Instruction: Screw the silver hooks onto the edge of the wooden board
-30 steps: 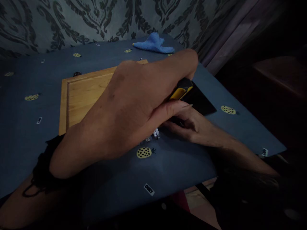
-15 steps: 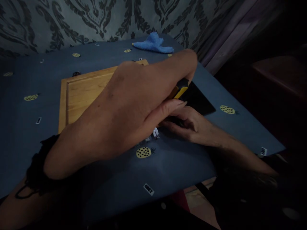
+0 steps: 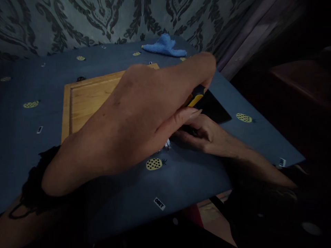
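My left hand, with a black band at the wrist, reaches across the middle of the view. Its fingers wrap round a tool with a black-and-yellow handle; the tool's working end is hidden. Just below, my right hand is closed, thumb and fingers pinched at something dark that I cannot make out. The left thumb meets the right fingers. Beneath the left hand peek small shiny pieces. A wooden cutting board lies partly covered by the left hand.
A flat black item lies behind my right hand. The blue table cover has pineapple prints. At the back lies a blue cloth, near the patterned wall. A small dark round object sits beyond the board.
The view has shifted very slightly. My left hand has turned a little round the handle, and less of the shiny pieces shows below it. The right hand keeps its pinch.
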{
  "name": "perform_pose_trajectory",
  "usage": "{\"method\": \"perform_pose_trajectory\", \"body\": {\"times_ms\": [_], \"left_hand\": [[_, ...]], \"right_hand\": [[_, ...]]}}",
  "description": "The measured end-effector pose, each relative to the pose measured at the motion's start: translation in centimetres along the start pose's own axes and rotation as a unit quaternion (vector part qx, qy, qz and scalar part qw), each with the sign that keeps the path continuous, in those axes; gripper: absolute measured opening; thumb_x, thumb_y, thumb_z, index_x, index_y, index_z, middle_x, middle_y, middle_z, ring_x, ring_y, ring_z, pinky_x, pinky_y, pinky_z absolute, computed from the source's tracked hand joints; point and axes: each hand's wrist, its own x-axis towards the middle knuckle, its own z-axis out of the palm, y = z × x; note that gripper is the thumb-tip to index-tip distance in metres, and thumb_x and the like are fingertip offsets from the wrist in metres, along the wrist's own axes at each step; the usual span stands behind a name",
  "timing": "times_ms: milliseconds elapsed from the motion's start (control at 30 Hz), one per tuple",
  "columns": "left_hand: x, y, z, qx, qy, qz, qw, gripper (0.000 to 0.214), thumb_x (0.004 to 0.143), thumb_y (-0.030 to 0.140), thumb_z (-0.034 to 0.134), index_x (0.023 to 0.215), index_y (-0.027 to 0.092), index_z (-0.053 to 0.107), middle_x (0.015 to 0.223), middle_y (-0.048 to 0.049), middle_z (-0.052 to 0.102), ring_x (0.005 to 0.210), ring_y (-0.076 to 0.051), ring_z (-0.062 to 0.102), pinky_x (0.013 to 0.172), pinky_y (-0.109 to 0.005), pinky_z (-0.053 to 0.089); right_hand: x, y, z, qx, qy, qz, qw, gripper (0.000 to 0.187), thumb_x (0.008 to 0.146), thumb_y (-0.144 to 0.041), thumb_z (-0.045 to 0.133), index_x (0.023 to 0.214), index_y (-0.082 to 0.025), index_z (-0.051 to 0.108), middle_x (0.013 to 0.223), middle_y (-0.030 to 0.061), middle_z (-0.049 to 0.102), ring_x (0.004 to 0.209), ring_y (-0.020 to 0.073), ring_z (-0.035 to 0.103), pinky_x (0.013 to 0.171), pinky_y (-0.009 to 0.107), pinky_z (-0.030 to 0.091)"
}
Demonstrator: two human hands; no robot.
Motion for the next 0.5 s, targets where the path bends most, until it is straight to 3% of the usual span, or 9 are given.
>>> {"method": "perform_pose_trajectory", "body": {"times_ms": [500], "left_hand": [[0.09, -0.04, -0.05, -0.009, -0.008, 0.001, 1.0, 0.012, 0.094, 0.023, 0.058, 0.1, 0.013, 0.061, 0.089, -0.0006, 0.072, 0.074, -0.014, 0.068, 0.06, -0.026, 0.046]], "right_hand": [[-0.06, -0.22, -0.08, -0.007, -0.008, 0.015, 1.0, 0.021, 0.093, -0.019, 0.05, 0.11, -0.015, 0.061, 0.109, 0.0102, 0.072, 0.093, 0.0155, 0.071, 0.082, 0.027, 0.058]]}}
